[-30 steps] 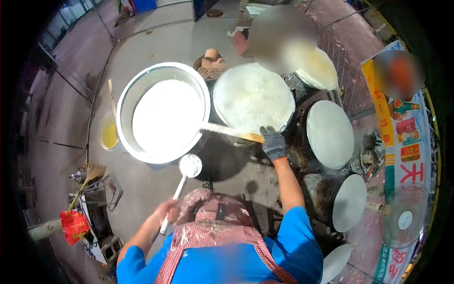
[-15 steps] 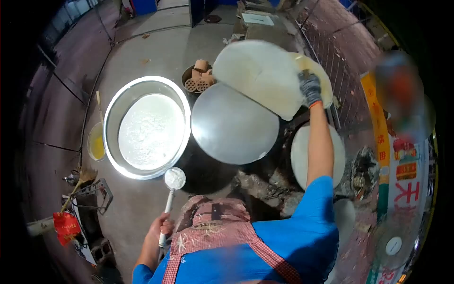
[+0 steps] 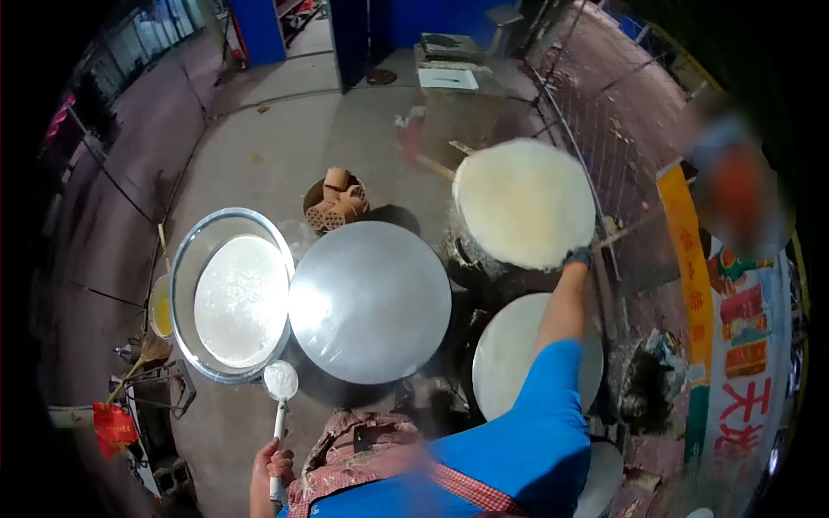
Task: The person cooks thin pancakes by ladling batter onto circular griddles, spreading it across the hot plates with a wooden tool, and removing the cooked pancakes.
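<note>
My left hand [image 3: 275, 464] is wrapped round the handle of a ladle [image 3: 281, 382], whose bowl holds white batter beside the rim of a big metal basin [image 3: 183, 302] of white batter. Gloved in grey, my right hand [image 3: 577, 256] is at the lower right edge of a thin round pancake [image 3: 525, 203] at the upper right; its fingers are mostly hidden. A bare round griddle [image 3: 371, 302] lies right of the basin. Another griddle with a pale round surface [image 3: 518, 354] is partly under my right forearm.
Clay cylinders [image 3: 337, 200] stand in a round container behind the griddle. A tub of yellow liquid [image 3: 161, 306] is left of the basin. A wire fence [image 3: 604, 173] and a printed banner [image 3: 743, 345] line the right. A blurred person [image 3: 732, 186] is at the upper right.
The pancake has come off the near griddle, carried by my right hand to the upper right, and now lies flat there. My left hand still holds the ladle. The view has shifted.
</note>
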A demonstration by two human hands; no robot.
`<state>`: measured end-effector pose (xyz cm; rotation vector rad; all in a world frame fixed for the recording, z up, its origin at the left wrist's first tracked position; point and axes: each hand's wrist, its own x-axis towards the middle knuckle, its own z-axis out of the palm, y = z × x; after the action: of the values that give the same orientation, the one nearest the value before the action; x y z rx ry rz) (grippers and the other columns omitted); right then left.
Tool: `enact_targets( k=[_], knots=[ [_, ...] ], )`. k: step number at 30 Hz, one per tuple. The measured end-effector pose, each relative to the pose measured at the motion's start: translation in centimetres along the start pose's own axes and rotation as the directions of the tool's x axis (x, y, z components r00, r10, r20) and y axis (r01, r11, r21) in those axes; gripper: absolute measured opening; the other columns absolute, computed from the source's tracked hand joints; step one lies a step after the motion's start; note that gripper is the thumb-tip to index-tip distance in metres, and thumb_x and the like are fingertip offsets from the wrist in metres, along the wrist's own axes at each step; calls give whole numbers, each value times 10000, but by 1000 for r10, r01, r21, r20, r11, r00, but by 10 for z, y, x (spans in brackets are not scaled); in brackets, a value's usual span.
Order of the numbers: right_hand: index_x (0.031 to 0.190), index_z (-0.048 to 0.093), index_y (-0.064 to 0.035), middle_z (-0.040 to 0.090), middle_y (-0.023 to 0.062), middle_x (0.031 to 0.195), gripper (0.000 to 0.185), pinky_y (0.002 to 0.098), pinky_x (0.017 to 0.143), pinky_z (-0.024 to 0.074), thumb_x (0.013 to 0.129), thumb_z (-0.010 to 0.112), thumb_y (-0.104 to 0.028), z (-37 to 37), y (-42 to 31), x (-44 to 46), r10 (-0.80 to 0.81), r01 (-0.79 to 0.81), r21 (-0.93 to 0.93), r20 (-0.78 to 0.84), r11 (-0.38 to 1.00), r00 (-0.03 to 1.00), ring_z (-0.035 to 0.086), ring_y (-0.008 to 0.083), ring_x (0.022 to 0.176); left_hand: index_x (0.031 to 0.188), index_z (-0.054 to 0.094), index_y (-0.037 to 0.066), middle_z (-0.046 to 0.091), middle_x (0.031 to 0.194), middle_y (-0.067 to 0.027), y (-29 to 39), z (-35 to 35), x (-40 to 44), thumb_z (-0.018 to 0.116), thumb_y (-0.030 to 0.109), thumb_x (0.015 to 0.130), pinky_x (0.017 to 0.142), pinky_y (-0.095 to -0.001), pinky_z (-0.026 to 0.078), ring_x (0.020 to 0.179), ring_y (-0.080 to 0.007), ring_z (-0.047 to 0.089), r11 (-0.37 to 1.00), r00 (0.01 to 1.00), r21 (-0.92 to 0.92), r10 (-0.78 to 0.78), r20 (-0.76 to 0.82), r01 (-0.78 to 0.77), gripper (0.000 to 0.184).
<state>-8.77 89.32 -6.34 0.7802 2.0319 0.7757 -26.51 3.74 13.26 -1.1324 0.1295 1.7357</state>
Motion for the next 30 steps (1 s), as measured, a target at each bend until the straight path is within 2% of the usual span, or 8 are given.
enact_targets(
  k=[6,11,14,16,19,21,22,30],
  knots=[
    [1109,515,-111,484,101,1170,556,389,778,425,747,441,-526,43,0,75,185,-219,316,132,923,974,488,240,1038,1132,488,168,313,502,-2,-12,9,-2,421,233,855,293,-183,285,342,-46,293,998,998,29,48,38,-49,292],
    [956,595,-35,602,152,939,725,373,720,420,626,490,-672,-6,3,-6,870,-367,875,422,-317,255,550,296,907,1114,490,158,324,505,-1,11,10,3,419,245,858,281,-178,271,326,-45,278,993,994,59,104,-35,-102,279],
    [997,555,26,593,207,907,590,383,691,425,703,575,-486,-92,-17,-80,868,-27,999,46,-37,495,555,328,834,866,518,67,342,487,8,30,17,5,422,325,855,279,-182,275,317,-53,279,989,987,12,149,-59,-149,275],
    [973,551,38,597,192,897,438,315,711,437,736,607,-327,-186,-53,-142,395,27,860,206,-510,895,573,244,790,869,444,109,336,486,6,64,-3,7,421,368,850,279,-190,284,330,-65,291,997,991,-41,65,118,-60,261],
    [973,582,-48,613,160,832,286,348,649,457,733,612,-200,-240,-146,-145,259,597,799,-593,74,762,578,281,730,1184,394,200,350,582,-21,122,-24,2,395,249,874,290,-185,282,385,-73,296,990,928,70,91,361,-125,314],
    [977,580,-64,589,176,863,363,420,711,421,751,530,-342,-363,-190,-237,-64,513,819,-515,258,854,540,359,798,1242,315,239,364,642,-35,163,-9,-3,384,168,875,296,-173,275,418,-75,306,905,894,229,263,362,-358,379],
    [956,590,-80,583,175,807,382,418,697,416,742,520,-388,-387,-227,-253,1,748,544,-809,380,587,538,357,768,1265,276,256,370,671,-42,190,-4,-5,381,128,873,299,-166,272,434,-74,312,873,877,293,256,406,-390,425],
    [824,582,-57,595,152,706,308,418,546,438,745,482,-337,-566,-418,-427,-451,754,428,-615,498,647,578,304,633,1136,265,69,396,497,-21,437,-17,66,442,111,826,255,-224,281,298,-87,359,337,933,940,352,-78,-49,359]
  ],
)
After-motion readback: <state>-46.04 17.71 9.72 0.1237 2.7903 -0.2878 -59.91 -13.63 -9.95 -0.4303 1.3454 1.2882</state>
